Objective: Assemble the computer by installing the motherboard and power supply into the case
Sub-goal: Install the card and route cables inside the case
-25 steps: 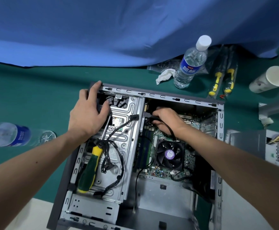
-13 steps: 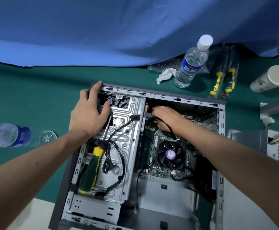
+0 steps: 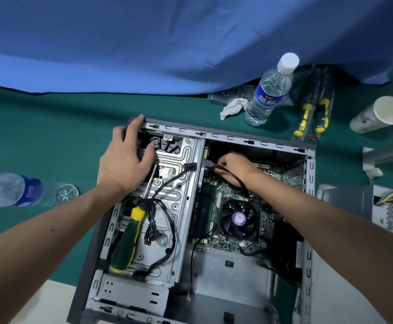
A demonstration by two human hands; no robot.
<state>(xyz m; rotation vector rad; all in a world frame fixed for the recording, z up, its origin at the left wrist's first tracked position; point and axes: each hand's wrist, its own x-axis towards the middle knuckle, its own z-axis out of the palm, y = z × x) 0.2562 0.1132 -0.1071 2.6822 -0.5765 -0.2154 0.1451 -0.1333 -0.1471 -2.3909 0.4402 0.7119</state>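
The open grey computer case [image 3: 256,143] lies on its side on the green table. The motherboard [image 3: 228,242] sits inside it, with a black CPU fan [image 3: 237,218] on top. My left hand [image 3: 125,162] rests on the case's far left corner, fingers over the rim and thumb on the drive cage [image 3: 181,183]. My right hand [image 3: 235,166] reaches deep into the case and pinches a black cable [image 3: 240,181] by its connector at the board's far edge. The power supply [image 3: 364,206] stands outside the case at the right, its yellow wires showing.
A green and yellow screwdriver [image 3: 126,239] lies on the drive cage among black cables. A water bottle [image 3: 270,90] stands behind the case; another bottle [image 3: 24,190] lies at the left. Packaged screwdrivers [image 3: 312,115], a crumpled tissue [image 3: 233,107] and a white cup [image 3: 378,115] are at the back right.
My right hand has moved slightly further toward the far edge of the board with the cable. My left hand stays on the case corner.
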